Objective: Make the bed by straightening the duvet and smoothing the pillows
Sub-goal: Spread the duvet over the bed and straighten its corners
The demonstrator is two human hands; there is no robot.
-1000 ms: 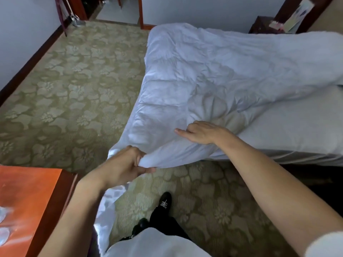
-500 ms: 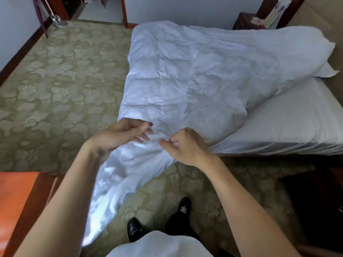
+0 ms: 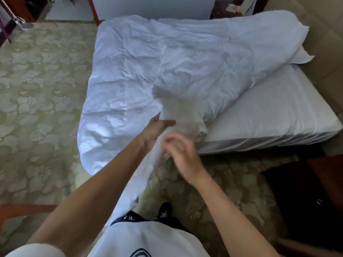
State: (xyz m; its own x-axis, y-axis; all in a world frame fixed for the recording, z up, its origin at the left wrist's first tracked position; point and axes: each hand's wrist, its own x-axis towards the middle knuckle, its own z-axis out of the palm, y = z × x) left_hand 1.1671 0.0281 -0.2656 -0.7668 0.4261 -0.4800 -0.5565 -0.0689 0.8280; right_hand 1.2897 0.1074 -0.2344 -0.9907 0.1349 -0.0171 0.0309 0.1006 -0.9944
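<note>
The left hand reaches out to the near edge of the white duvet. Its thumb sticks out and touches the cloth, but its fingers are hidden, so I cannot tell if it grips. The right hand is just beside it, a little closer to the body. Its fingers are curled and blurry, right at a bunched fold of the duvet. I cannot tell if they hold the fold.

There is one duvet. It is wrinkled and lies slanted across the bed. Its long side runs from the near left, where it hangs off the bed toward the carpet, up to the far right by the tan headboard. A thin strip of it hangs down between the two arms toward the person's one visible black shoe.

To the right, one part of the mattress in its white sheet shows bare. One white pillow corner peeks out under the duvet's far right end.

One dark nightstand stands past the bed. One dark cabinet stands at the near right. One reddish bench edge shows at the near left.
</note>
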